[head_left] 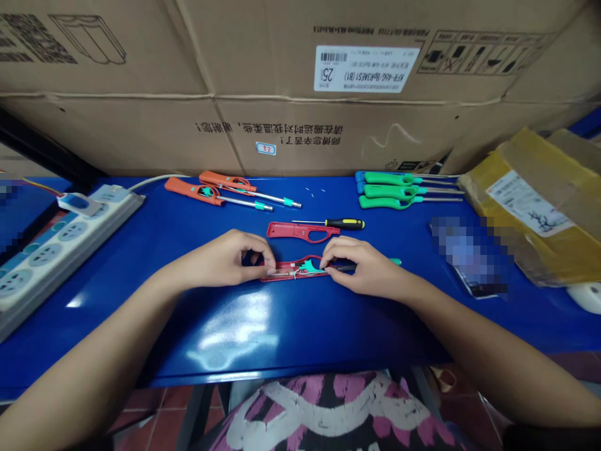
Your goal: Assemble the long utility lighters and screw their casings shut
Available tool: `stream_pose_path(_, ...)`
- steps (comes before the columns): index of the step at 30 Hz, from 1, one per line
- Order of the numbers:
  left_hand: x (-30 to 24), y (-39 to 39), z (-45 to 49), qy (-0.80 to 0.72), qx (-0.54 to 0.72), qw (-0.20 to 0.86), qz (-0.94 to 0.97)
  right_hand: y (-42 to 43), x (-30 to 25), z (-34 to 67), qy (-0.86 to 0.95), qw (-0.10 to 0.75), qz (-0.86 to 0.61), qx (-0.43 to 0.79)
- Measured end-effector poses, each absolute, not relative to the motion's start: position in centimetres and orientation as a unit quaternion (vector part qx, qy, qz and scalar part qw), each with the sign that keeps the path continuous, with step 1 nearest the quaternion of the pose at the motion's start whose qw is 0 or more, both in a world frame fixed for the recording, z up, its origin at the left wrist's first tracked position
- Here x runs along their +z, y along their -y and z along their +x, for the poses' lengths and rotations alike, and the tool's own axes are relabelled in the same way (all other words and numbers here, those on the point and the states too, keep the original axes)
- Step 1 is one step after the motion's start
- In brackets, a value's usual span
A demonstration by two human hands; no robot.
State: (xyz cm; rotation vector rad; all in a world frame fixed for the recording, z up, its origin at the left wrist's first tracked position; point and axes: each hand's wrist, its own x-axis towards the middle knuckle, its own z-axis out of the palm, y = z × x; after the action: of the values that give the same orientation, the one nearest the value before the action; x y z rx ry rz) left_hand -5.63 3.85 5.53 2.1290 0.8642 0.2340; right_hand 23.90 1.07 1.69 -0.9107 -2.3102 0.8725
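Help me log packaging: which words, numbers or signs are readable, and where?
"KFR-46G/BpR3AES1 (B1)": white paper label, upside down.
"25": same label.
"师傅您辛苦了!请在搬运时对我温柔些,谢谢您!": brown cardboard box, upside down.
"32", probably: white, blue-bordered sticker.
Too small: other box print, pictograms; white label on yellow-taped cardboard parcel.

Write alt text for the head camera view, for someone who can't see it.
A person's left hand and right hand work at opposite ends of an open red casing holding a green piece, on a blue table. Behind it lie another red half and a screwdriver; farther back, orange lighters and green lighters lie before printed cardboard.
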Motion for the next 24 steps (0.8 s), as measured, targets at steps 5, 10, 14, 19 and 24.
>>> stream_pose_path(5, 5.3, -3.9, -5.6, -0.357, 0.093, 0.393, 0.842, -1.1, 1.7, 24.0, 0.85, 0.251, -0.334, 0.32)
stream_pose_path(10, 5.0, -4.0, -5.7, -0.36, 0.083, 0.401, 0.838, -1.0, 1.7, 23.9, 0.85, 0.253, -0.336, 0.317)
stream_pose_path(14, 5.1, -3.5, -5.4, -0.339, 0.096, 0.348, 0.869, -1.0, 1.8, 23.8, 0.849, 0.251, -0.338, 0.319)
stream_pose_path(19, 4.5, -2.4, -3.9, -0.273, 0.186, 0.266, 0.906, -1.0, 1.8, 23.8, 0.85, 0.247, -0.339, 0.318)
stream_pose_path(24, 3.0, -1.6, -2.9, -0.215, 0.164, 0.162, 0.949, -1.0, 1.8, 23.8, 0.851, 0.249, -0.337, 0.316)
